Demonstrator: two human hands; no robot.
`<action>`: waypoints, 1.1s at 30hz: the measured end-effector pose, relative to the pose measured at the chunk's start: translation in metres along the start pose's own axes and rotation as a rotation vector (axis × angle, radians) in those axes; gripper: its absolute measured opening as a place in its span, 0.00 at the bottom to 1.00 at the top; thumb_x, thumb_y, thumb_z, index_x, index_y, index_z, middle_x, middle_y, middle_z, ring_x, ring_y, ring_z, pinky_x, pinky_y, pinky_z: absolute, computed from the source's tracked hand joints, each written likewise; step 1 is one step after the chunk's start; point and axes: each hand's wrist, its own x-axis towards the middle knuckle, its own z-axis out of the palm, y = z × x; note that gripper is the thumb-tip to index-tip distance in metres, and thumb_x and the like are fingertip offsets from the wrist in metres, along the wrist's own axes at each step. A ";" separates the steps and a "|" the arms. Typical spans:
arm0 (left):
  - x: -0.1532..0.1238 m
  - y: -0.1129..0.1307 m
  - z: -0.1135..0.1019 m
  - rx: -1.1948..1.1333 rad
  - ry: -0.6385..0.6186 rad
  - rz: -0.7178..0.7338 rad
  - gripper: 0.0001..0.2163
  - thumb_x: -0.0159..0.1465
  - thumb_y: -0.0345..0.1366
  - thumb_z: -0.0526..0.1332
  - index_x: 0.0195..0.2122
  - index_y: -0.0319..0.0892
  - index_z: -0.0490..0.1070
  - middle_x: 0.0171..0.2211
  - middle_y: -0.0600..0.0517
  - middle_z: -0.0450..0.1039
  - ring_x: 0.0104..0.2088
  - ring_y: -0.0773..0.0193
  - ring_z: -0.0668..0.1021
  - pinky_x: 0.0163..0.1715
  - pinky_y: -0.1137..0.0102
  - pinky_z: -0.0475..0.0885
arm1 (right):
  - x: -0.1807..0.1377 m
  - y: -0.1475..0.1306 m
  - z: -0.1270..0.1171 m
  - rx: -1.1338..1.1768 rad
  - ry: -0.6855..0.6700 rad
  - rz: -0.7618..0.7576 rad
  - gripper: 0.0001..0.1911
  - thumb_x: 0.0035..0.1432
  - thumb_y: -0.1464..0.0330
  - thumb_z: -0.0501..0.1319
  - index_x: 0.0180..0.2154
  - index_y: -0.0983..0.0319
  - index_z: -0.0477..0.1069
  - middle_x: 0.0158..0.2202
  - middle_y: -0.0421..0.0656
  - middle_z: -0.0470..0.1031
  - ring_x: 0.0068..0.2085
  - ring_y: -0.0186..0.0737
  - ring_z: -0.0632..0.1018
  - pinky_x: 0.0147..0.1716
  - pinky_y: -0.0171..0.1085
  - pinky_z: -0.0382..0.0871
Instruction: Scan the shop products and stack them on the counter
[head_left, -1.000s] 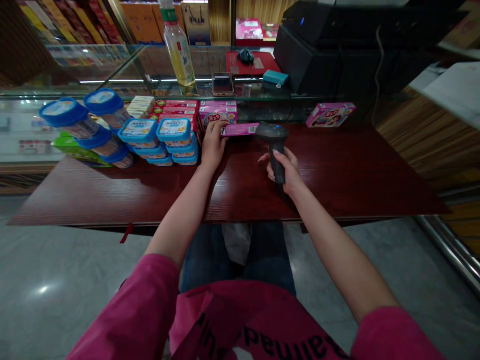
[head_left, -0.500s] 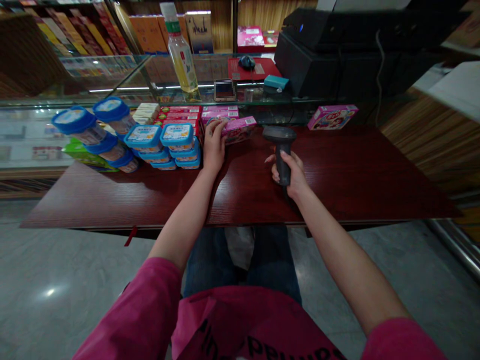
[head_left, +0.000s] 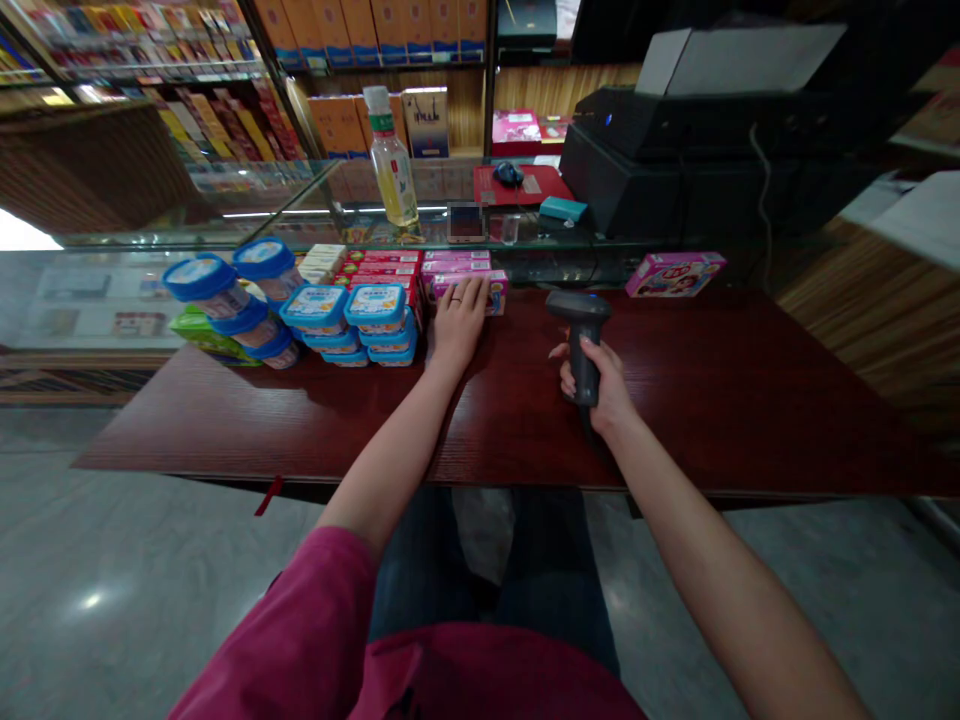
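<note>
My right hand [head_left: 610,385] is wrapped round the handle of a dark barcode scanner [head_left: 579,308], held upright over the brown table. Its head is higher than my fingers. My left hand [head_left: 458,325] lies with fingers stretched over the front of a pink box [head_left: 497,294], a ring on one finger. That box stands in line before more pink boxes [head_left: 457,257]; my thumb's grip on it is hidden. Left of them are red boxes [head_left: 382,262] and stacked blue-lidded tubs [head_left: 377,308]. A separate pink box [head_left: 675,275] stands at the back right.
Round blue-lidded tubs [head_left: 201,285] are stacked at the table's left, beside a green package [head_left: 204,334]. Behind the brown table [head_left: 510,430] is a glass counter with a bottle [head_left: 394,175], a mouse [head_left: 508,174] and black equipment [head_left: 660,190].
The pink box at my left hand has gone from slanted to lined up with the others, and my fingers now lie across it. The scanner stays in my right hand. The view has tilted up.
</note>
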 end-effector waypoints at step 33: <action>0.151 0.242 0.155 -0.249 -0.045 0.200 0.28 0.74 0.26 0.56 0.75 0.44 0.64 0.79 0.40 0.58 0.80 0.47 0.58 0.78 0.46 0.58 | 0.090 -0.076 -0.205 0.191 0.513 -0.234 0.19 0.61 0.51 0.73 0.40 0.57 0.74 0.29 0.36 0.82 0.18 0.26 0.70 0.16 0.28 0.63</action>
